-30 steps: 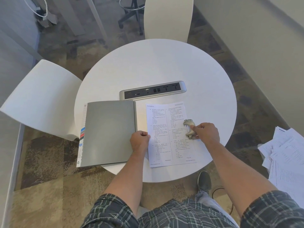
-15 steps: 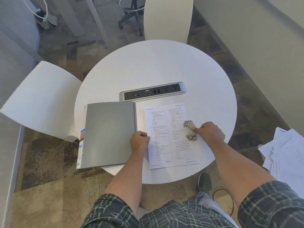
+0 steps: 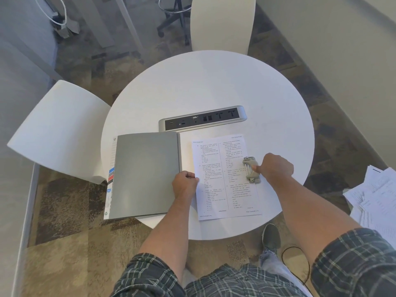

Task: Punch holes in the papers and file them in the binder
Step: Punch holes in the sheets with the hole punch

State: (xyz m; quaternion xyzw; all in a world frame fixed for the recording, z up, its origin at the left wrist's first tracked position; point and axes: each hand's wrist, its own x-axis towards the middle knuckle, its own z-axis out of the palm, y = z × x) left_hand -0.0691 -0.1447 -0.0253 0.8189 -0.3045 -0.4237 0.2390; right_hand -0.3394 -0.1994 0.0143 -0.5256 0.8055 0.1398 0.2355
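A printed paper [image 3: 216, 179] lies flat on the round white table [image 3: 205, 86], near its front edge. A closed grey binder [image 3: 145, 174] with coloured index tabs lies just left of the paper. A small metal hole punch [image 3: 250, 168] sits over the paper's right edge. My right hand [image 3: 273, 167] grips the punch from the right, thumb pressed on its top. My left hand [image 3: 184, 184], fingers curled, pinches the paper's left edge beside the binder.
A silver power-socket strip [image 3: 202, 121] is set into the table behind the binder and paper. White chairs stand at the left [image 3: 57, 129] and at the far side [image 3: 222, 24]. A loose pile of printed sheets [image 3: 375, 196] lies at the right.
My right hand has drawn back slightly to the right side of the punch, which stays on the paper's right edge. My left hand has not moved.
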